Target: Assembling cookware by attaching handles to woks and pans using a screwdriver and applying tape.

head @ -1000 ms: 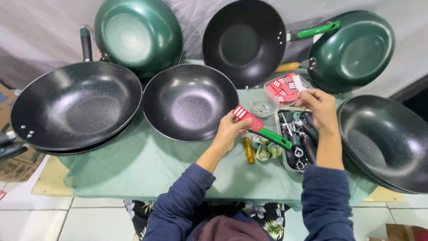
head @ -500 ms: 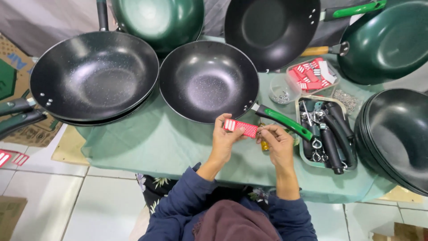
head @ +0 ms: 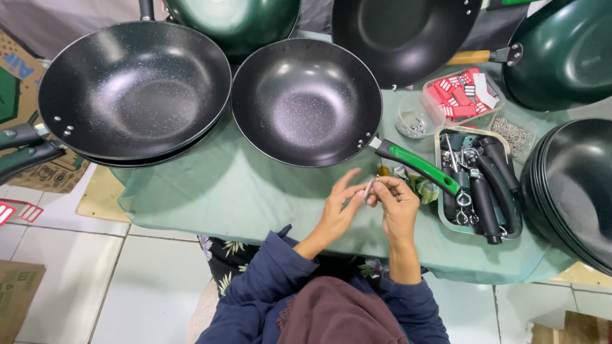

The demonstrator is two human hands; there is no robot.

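Your left hand (head: 338,210) and right hand (head: 396,202) at frame centre, fingertips pinching one small metal piece (head: 368,188), below the black wok (head: 306,102).

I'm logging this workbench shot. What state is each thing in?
Left hand: pinching a small pale piece.
Right hand: pinching the same piece.
Green-handled wok: upright, empty.
Metal tray: filled with black handles.
Clear tub: holds red tags.

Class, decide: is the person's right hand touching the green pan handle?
Apart. The head view shows the right hand below and left of the green pan handle, with green cloth visible between them.
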